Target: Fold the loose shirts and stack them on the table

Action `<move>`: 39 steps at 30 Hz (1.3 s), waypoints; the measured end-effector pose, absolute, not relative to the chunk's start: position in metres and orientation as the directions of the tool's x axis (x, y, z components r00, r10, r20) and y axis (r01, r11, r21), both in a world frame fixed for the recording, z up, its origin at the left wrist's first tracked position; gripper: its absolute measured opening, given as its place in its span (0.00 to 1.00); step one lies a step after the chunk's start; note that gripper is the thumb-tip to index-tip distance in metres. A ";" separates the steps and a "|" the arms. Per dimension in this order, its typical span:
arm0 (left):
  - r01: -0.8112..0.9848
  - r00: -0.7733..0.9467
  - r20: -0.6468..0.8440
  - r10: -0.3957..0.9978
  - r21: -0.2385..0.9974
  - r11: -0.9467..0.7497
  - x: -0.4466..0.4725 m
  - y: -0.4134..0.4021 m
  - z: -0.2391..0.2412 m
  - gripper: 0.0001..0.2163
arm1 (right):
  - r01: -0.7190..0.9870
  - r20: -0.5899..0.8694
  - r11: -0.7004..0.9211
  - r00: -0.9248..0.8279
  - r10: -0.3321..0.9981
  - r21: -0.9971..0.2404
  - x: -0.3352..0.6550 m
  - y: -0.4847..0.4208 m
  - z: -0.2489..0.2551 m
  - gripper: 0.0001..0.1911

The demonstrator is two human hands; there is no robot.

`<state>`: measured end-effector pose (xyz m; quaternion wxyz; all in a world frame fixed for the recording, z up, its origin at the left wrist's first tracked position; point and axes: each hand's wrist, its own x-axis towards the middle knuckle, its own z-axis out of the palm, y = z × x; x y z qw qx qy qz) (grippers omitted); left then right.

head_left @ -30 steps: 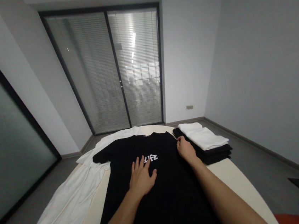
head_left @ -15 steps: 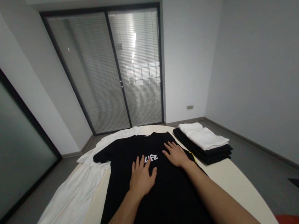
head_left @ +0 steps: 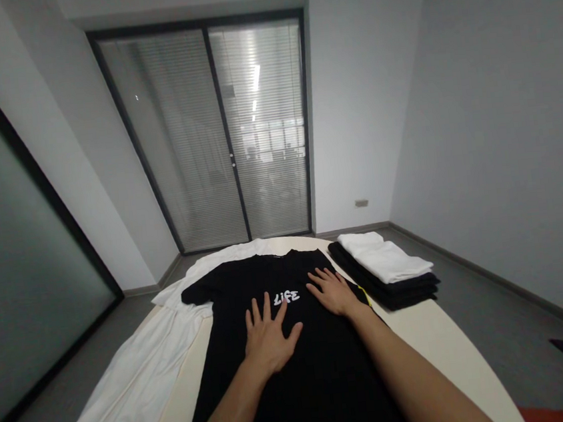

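A black T-shirt (head_left: 319, 381) lies spread out on the pale table (head_left: 437, 349), its neck toward the far edge and white lettering on its chest. My left hand (head_left: 269, 340) rests on the shirt just below the lettering, fingers spread. Flat on the shirt's right side, near the sleeve, is my right hand (head_left: 331, 292), also with fingers stretched. Neither hand grips anything. A bit of yellow shows at the shirt's right edge, beyond my right wrist.
To the right stands a stack of folded black clothes (head_left: 391, 293) with a folded white garment (head_left: 387, 257) on top. White cloth (head_left: 141, 367) lies loosely along the table's left side and hangs over its edge. A glass door with blinds (head_left: 213, 137) is behind the table.
My left hand's fingers have spread wider, with the thumb further out. My right hand stays in nearly the same place on the shirt. The whole view has shifted slightly.
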<state>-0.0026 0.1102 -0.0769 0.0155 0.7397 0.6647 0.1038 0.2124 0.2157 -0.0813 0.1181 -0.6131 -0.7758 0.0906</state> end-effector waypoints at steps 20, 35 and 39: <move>0.993 0.013 -0.016 1.000 0.119 -0.011 0.005 0.113 -0.063 0.31 | 0.945 0.198 0.206 -0.158 0.967 -0.254 0.223 0.223 -0.086 0.27; 0.994 -0.019 0.146 0.989 0.109 0.003 -0.003 0.106 -0.077 0.30 | 0.938 0.241 0.219 -0.155 0.958 -0.267 0.226 0.227 -0.087 0.27; 0.994 -0.021 0.116 0.993 0.105 0.009 -0.003 0.102 -0.075 0.32 | 0.943 0.227 0.208 -0.150 0.962 -0.260 0.226 0.223 -0.086 0.27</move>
